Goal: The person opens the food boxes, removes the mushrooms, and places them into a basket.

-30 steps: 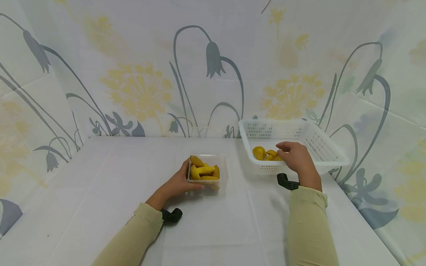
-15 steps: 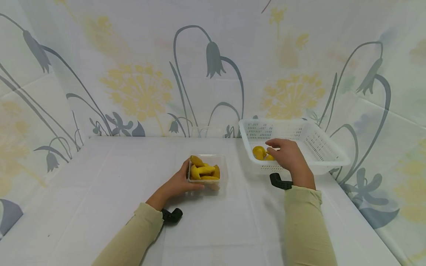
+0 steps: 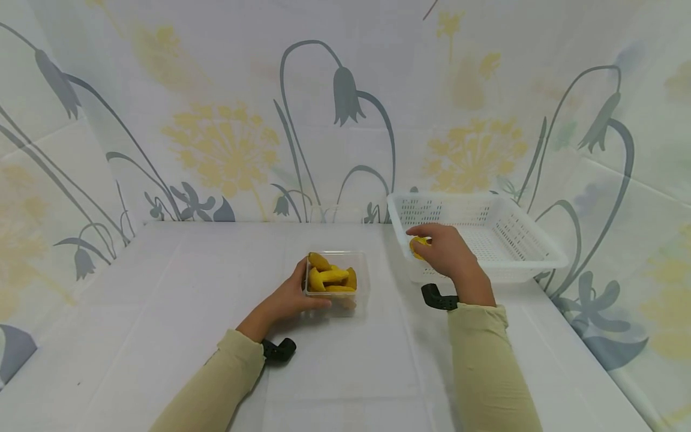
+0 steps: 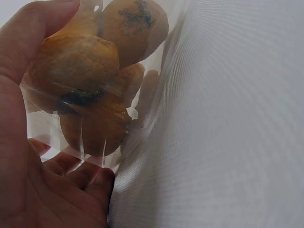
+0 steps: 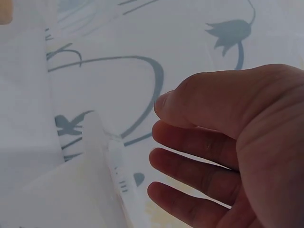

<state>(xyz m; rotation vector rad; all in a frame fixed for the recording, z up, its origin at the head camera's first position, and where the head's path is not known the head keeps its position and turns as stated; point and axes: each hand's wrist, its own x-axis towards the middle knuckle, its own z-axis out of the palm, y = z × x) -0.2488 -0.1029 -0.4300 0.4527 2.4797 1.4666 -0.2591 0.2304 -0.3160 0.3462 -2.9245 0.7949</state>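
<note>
My left hand (image 3: 288, 295) holds a clear plastic box (image 3: 360, 288) by its left side, thumb at the front and fingers behind. Several yellow mushrooms (image 3: 330, 277) fill the box; through its wall in the left wrist view, mushrooms (image 4: 78, 66) show dark patches. Over the near left end of a white perforated basket (image 3: 486, 264) hovers my right hand (image 3: 445, 252). Its fingers are loosely bent, and the right wrist view shows nothing between thumb and fingers (image 5: 194, 183). Below it, partly hidden by the hand, a yellow mushroom (image 3: 418, 246) lies in the basket.
Another clear container (image 3: 337, 215) stands at the table's back edge, hard to make out. A white cloth covers the table (image 3: 178, 300). Floral-patterned sheets (image 3: 232, 90) rise behind and at both sides. The basket's rim stands up around the mushroom.
My right hand has moved left across the basket, from beside the mushrooms to over them, hiding more of them. The left hand and the box have stayed in place.
</note>
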